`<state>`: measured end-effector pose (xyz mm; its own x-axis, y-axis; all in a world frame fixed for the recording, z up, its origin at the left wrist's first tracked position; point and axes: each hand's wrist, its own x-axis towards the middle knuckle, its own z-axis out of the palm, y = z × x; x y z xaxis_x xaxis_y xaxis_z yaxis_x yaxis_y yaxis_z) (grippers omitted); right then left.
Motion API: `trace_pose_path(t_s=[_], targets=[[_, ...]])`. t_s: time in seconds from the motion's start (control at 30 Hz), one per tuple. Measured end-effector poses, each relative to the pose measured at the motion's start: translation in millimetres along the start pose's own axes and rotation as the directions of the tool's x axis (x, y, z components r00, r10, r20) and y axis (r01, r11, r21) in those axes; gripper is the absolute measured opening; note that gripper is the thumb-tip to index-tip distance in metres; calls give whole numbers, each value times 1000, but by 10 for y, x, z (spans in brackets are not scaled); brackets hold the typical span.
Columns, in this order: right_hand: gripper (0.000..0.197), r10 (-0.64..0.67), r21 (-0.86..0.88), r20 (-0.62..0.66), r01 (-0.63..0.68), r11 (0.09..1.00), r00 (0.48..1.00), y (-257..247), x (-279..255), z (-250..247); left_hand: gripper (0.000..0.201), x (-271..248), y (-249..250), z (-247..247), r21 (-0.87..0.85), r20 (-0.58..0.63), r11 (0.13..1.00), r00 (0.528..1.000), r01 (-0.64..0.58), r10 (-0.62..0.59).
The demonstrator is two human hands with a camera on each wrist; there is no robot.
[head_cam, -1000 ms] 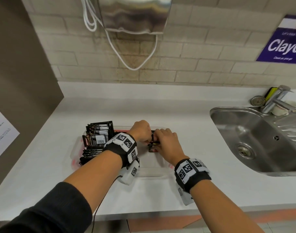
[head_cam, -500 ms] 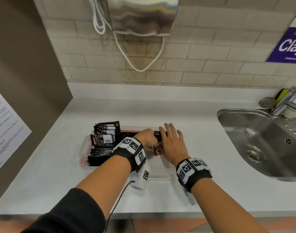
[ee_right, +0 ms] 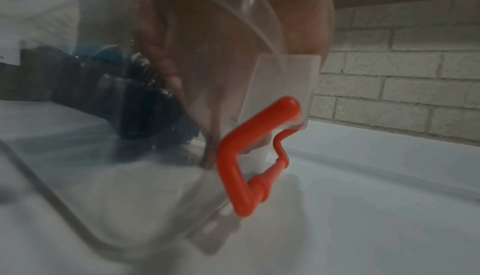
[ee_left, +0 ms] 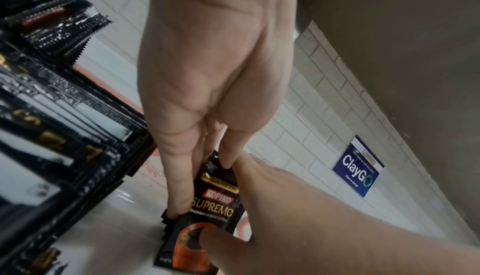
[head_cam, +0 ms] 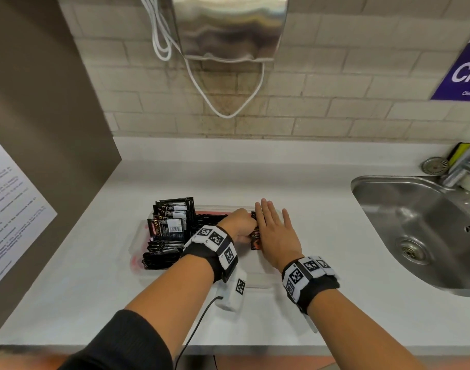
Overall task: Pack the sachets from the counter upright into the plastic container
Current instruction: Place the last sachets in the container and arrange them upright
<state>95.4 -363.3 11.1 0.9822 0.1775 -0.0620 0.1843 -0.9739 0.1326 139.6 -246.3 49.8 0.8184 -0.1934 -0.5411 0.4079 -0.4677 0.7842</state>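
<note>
The left hand [head_cam: 239, 225] pinches a bundle of sachets [ee_left: 205, 213] between thumb and fingers [ee_left: 179, 187], standing it upright inside the clear plastic container [head_cam: 258, 283]. The right hand [head_cam: 276, 233], which curled round the same bundle a second ago, now lies flat with straight fingers pressed against the bundle's right face. To the left of the fingers, rows of packed sachets [head_cam: 170, 228] stand in the container, as before. The container sits on the white worktop [head_cam: 308, 198]; its red latch [ee_right: 246, 156] hangs by the right wrist.
</note>
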Motion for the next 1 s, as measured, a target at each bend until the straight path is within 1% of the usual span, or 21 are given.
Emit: trace_pose_path(t_s=[0.07,0.17,0.23,0.37,0.47,0.53,0.6,0.7,0.9,1.0], targets=[[76,-1,-8,5,1,1000,1000,-3,-3,-3,16,-12,16,2,-31,1,999,1000,18,-18],[82,-4,-20,13,5,1000,1000,-10,1,-3,13,-24,31,-10,-87,10,996,999,38,-37],[87,1,-22,18,0,1000,1000,-15,3,-2,16,-52,34,-2,-183,33,981,998,60,-55],[86,16,-3,34,-16,1000,999,-21,2,-16,23,-110,39,5,-336,79,937,994,101,-78],[87,7,21,36,-8,1000,999,-21,-6,-28,27,-124,29,8,-469,115,874,990,128,-83],[85,4,1,40,-4,1000,999,-18,-11,-32,32,-139,25,12,-514,137,846,987,141,-81],[79,11,-23,39,-10,1000,999,-16,-4,-28,32,-162,35,20,-514,137,846,987,141,-82],[73,27,-36,38,-26,999,999,-19,15,-15,33,-196,56,36,-474,120,870,989,132,-85],[70,41,-27,49,-40,999,998,-10,42,1,28,-255,68,70,-433,124,892,989,129,-82],[72,45,-10,49,-45,999,998,-6,40,-4,27,-253,57,72,-425,120,895,989,133,-90]])
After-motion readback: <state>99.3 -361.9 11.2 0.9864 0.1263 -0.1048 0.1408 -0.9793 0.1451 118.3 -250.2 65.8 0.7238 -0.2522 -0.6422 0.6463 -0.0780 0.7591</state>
